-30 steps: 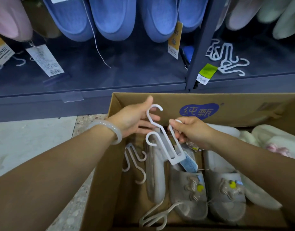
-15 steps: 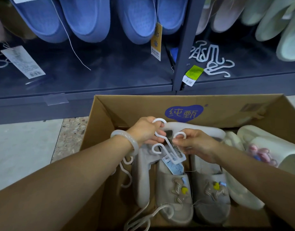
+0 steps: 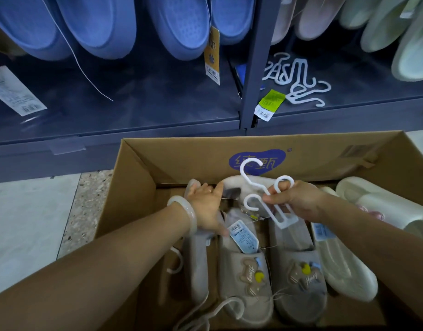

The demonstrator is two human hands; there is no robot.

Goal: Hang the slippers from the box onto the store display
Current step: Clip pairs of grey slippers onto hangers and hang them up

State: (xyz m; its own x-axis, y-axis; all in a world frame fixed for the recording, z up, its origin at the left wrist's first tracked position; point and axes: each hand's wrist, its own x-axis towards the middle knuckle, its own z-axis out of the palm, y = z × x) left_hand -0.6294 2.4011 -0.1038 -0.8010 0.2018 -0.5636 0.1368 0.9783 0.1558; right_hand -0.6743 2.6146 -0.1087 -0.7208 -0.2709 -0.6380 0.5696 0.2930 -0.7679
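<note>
- Single view: one wide-angle camera worn on the person's head, facing forward and tilted down.
- Near field: both forearms enter from the bottom corners; the left hand point(image 3: 207, 206) and right hand point(image 3: 298, 201) sit close to the lens, near frame centre.
- Middle field: the open cardboard box point(image 3: 143, 177) fills the lower half, seen from above.
- Far field: the display shelf point(image 3: 134, 130) and hanging blue slippers point(image 3: 179, 27) cross the top.
- Straight edges bow toward the frame borders.

Left hand point(image 3: 205, 209) left the hanger point(image 3: 265, 199), now gripping a slipper point(image 3: 198, 254).
</note>
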